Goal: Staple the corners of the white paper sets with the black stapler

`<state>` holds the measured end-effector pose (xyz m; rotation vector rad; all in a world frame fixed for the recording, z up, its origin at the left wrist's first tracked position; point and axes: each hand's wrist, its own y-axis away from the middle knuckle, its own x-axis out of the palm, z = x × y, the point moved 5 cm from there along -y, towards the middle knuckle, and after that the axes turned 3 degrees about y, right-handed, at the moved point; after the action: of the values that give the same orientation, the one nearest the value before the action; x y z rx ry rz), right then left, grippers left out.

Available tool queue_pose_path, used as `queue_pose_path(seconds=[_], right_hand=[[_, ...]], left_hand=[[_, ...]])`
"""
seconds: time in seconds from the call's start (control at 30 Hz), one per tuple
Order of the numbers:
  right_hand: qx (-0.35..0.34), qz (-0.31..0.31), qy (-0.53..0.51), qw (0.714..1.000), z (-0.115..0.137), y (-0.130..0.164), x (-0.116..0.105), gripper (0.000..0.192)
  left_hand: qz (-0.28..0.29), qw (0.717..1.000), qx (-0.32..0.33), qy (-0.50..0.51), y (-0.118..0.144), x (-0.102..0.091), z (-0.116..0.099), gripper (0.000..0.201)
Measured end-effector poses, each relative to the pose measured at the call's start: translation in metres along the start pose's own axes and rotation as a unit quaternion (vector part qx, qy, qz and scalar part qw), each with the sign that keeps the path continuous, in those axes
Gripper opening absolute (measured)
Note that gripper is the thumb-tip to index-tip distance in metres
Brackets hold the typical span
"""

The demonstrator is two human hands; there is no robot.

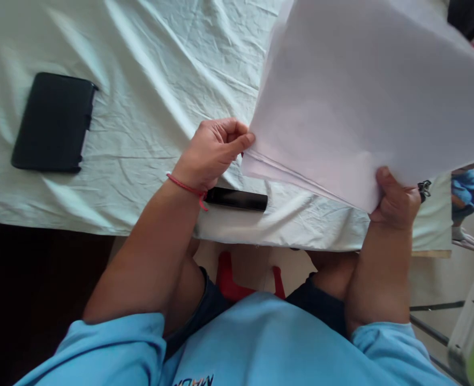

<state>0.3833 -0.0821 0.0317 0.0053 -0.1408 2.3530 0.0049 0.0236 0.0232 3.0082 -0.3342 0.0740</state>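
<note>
Both hands grip a stack of white paper sheets [353,107]: our left hand [210,153] pinches its near edge, our right hand [395,201] clamps the corner. Light, floppy, we judge; support both edges. Black marker [237,199] lies under the left hand on the worktop [140,107].

A creased pale-green cloth [148,80] covers the table [429,253] in daylight, with pale floor [433,284] beneath.
</note>
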Motion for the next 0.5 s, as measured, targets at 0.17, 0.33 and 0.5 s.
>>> queue_pose_path(seconds=[0.17,0.33,0.5], right_hand=[[-0.004,0.004,0.015,1.0,-0.004,0.004,-0.001,0.042],[-0.003,0.004,0.028,1.0,-0.009,0.007,0.0,0.042],[-0.011,0.01,-0.009,1.0,-0.015,-0.001,-0.004,0.054]], left_hand=[[0.017,0.998,0.037,0.049,0.003,0.008,-0.009,0.031],[0.001,0.992,0.085,0.088,0.004,0.013,-0.014,0.039],[0.014,0.983,0.14,0.117,0.001,0.005,-0.016,0.053]])
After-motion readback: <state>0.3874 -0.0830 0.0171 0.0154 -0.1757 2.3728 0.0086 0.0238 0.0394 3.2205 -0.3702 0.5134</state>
